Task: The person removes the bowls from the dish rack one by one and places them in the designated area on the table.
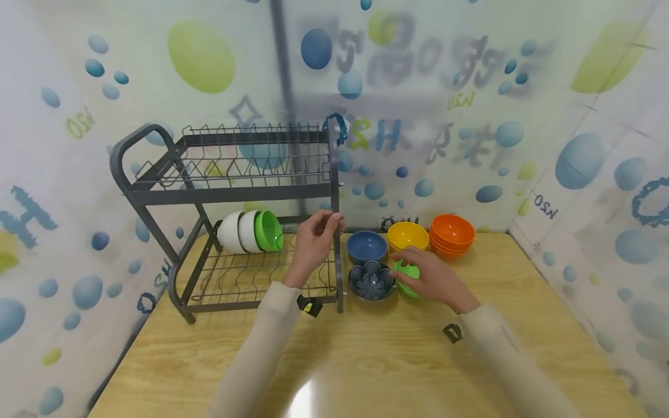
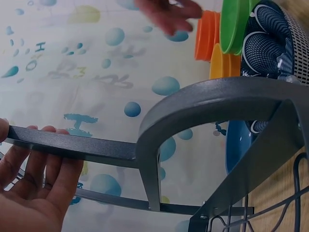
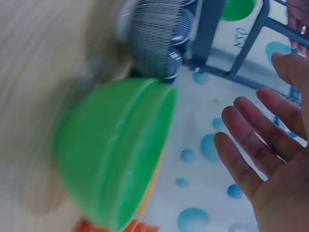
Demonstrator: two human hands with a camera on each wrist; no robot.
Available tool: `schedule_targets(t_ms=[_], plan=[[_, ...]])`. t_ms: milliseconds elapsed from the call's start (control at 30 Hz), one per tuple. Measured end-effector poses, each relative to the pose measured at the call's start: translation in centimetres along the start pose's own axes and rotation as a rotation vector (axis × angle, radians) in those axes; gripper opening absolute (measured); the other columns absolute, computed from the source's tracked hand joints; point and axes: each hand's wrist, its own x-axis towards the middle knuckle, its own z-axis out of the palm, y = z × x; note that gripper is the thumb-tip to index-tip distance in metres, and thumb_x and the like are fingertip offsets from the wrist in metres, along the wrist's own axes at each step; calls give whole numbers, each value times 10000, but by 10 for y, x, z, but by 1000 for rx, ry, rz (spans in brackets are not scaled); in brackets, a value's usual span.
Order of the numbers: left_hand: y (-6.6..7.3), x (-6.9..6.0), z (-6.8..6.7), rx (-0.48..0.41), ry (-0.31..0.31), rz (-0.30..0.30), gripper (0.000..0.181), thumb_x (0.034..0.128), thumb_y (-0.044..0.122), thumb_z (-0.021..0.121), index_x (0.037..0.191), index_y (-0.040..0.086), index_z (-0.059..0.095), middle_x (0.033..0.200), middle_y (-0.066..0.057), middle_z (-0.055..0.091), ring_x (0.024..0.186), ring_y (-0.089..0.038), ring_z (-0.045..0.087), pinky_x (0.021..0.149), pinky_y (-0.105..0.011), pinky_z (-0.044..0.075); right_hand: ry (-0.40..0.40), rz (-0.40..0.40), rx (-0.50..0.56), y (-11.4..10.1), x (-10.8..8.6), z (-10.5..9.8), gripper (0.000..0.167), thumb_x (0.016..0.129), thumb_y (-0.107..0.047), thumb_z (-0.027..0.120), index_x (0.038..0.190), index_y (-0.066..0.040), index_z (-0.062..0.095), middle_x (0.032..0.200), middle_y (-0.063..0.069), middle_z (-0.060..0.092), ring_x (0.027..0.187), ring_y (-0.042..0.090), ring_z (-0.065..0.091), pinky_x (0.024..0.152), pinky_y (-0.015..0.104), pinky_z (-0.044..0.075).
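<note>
My left hand (image 1: 316, 244) holds the right upright of a dark grey two-tier dish rack (image 1: 230, 194). Seen from the left wrist, its fingers pass behind the metal bar (image 2: 72, 145), with the thumb tip at the view's edge. Over stacked green bowls (image 3: 106, 150) hovers my right hand (image 1: 431, 277), its fingers spread and relaxed, holding nothing. Left of those stands a dark patterned bowl (image 1: 372, 281) with a scalloped rim, and behind it a blue bowl (image 1: 367, 247). On the rack's lower tier, two white bowls (image 1: 230, 233) and a green bowl (image 1: 270, 231) stand on edge.
Stacked yellow bowls (image 1: 407, 235) and stacked orange bowls (image 1: 452, 229) stand at the back, near the wall (image 1: 418, 145). The upper tier's wire grid (image 1: 251, 168) is above the left half of the wooden table (image 1: 376, 360).
</note>
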Motion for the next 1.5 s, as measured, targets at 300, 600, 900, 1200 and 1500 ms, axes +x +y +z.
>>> schedule_targets(t_ms=[300, 600, 900, 1200, 1500], plan=[[10, -2, -6, 8, -42, -28, 281, 1083, 220, 530, 1133, 3, 702, 1063, -283, 712, 987, -440, 682, 869, -423, 550, 66, -37, 103, -27, 37, 0, 485, 969, -324, 724, 1410, -167, 599, 1216, -15, 678, 996, 122, 633, 876, 374, 578], [-10, 11, -30, 199, -135, 5, 330, 1063, 378, 557, 1170, 122, 737, 1111, -123, 748, 1040, -280, 709, 916, -451, 586, 44, -13, 250, -51, 67, -1, 567, 995, -400, 672, 1496, -191, 510, 1446, 27, 591, 1229, 212, 648, 1059, 448, 536], [-19, 28, -73, 440, -309, 37, 375, 1042, 437, 574, 1236, 146, 707, 1188, -57, 682, 1121, -256, 674, 1010, -463, 561, 81, 29, 438, -66, 87, -7, 582, 1016, -342, 652, 1546, -222, 442, 1468, 34, 579, 1266, 278, 615, 1118, 502, 485], [-24, 44, -106, 770, -438, 68, 443, 1014, 389, 644, 1329, 78, 648, 1376, -173, 606, 1295, -388, 552, 1058, -567, 485, 90, 73, 530, -82, 110, -11, 574, 1027, -407, 617, 1547, -245, 438, 1467, -4, 581, 1274, 190, 604, 1141, 441, 469], [-44, 52, -119, 1109, -620, 187, 400, 945, 268, 754, 1241, 3, 699, 1195, -185, 668, 1155, -361, 580, 964, -499, 544, 178, 99, 531, -90, 127, -11, 437, 1037, -378, 607, 1413, -156, 592, 1317, 42, 663, 1194, 199, 646, 1067, 403, 536]])
